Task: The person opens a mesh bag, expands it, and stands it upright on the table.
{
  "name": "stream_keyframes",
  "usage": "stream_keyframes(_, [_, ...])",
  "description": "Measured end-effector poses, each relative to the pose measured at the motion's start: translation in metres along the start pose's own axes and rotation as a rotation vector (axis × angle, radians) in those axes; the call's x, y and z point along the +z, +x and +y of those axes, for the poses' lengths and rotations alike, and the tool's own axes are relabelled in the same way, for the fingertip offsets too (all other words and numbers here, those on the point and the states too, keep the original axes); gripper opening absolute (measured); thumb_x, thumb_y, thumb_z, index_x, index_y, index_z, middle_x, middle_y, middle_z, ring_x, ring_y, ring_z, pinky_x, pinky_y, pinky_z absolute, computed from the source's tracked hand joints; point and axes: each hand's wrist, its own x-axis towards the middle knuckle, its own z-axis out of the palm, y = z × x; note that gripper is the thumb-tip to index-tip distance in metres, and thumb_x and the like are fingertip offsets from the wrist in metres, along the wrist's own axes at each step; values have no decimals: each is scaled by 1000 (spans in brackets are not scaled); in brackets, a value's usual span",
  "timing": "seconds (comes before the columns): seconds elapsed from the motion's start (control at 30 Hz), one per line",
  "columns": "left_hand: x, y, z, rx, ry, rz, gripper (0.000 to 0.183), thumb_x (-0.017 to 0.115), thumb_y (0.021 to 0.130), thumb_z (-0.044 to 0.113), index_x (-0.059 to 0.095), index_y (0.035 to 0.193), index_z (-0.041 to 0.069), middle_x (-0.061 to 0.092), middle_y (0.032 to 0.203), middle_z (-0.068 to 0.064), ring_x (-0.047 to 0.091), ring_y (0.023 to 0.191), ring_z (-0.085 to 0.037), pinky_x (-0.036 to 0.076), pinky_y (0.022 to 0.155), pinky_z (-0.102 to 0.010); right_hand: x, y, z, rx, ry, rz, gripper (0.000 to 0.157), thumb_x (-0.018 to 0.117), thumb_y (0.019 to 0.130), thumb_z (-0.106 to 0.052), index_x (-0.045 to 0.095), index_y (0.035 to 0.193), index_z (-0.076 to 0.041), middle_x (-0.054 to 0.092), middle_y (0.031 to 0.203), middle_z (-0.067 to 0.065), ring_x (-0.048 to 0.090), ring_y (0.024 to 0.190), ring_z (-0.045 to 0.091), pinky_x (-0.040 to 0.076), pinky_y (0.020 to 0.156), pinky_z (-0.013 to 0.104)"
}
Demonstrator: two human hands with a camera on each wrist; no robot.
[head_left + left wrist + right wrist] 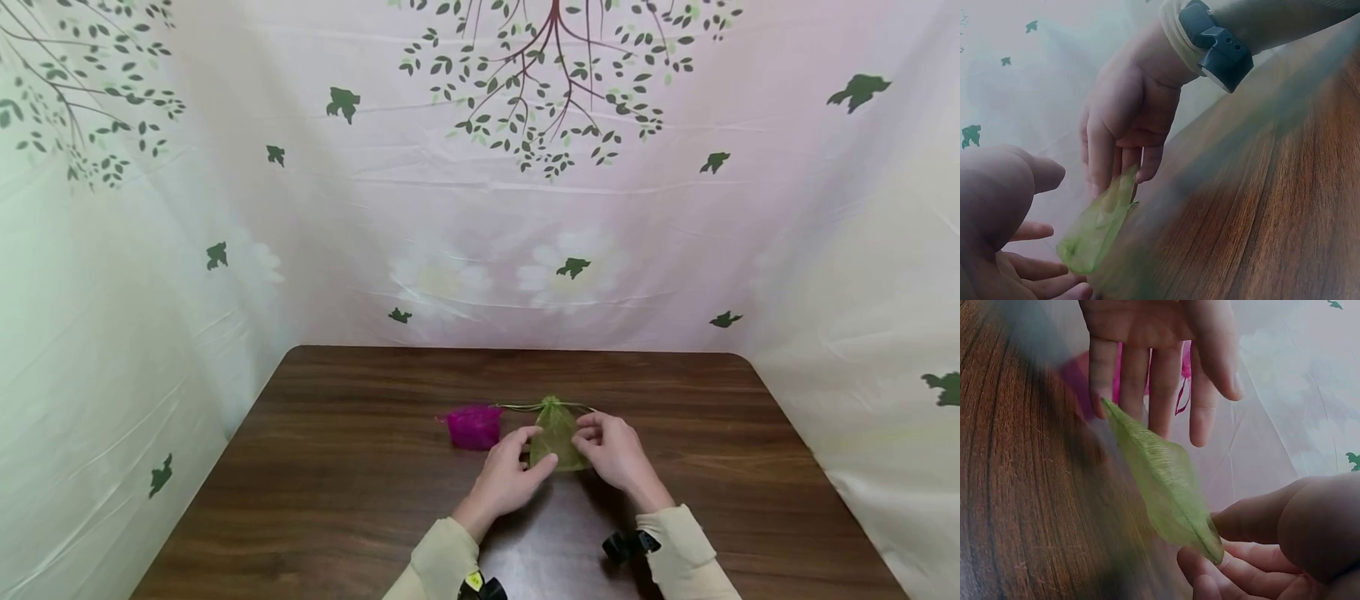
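Head view shows the green pouch [553, 435] seemingly cinched, its release apparently left, left hand [508, 477] spread, right hand [617, 452] pinching its edge.

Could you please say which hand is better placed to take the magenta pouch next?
Probably the left hand: it is nearer the magenta pouch, while the right hand pinches the green pouch.

Brown wood-grain table [337, 467], pale cloth backdrop [480, 212] with leafy branches [555, 25] and green birds [343, 102]
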Motion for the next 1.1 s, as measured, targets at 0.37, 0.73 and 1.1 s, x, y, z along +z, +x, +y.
stream_keyframes(0.37, [-6, -1, 12, 79, -171, 136, 44, 74, 99, 26, 65, 136, 3, 68, 135, -13, 68, 122, -32, 58, 97, -45, -1, -2, -7, -85, 47, 119, 23, 73, 96, -4, 72, 118, 0, 78, 102, 9, 74, 91, 23, 59, 78, 31])
stream_keyframes(0.73, [-21, -2, 36, 196, -408, 220, 41, 76, 97, 13, 65, 135, 1, 67, 137, -15, 68, 120, -33, 58, 97, -35, -9, -9, -33, -214, 182, 310, 17, 77, 93, -1, 75, 110, -2, 79, 96, 10, 72, 84, 10, 55, 71, 17])
stream_keyframes(1.1, [-39, -7, 61, 232, -441, 352, 29, 74, 99, 13, 68, 127, 6, 73, 115, -13, 71, 95, -17, 59, 79, -25, -15, -31, -63, -363, 264, 336, 15, 79, 91, 0, 73, 102, -8, 76, 91, 3, 70, 79, 5, 55, 66, 18])
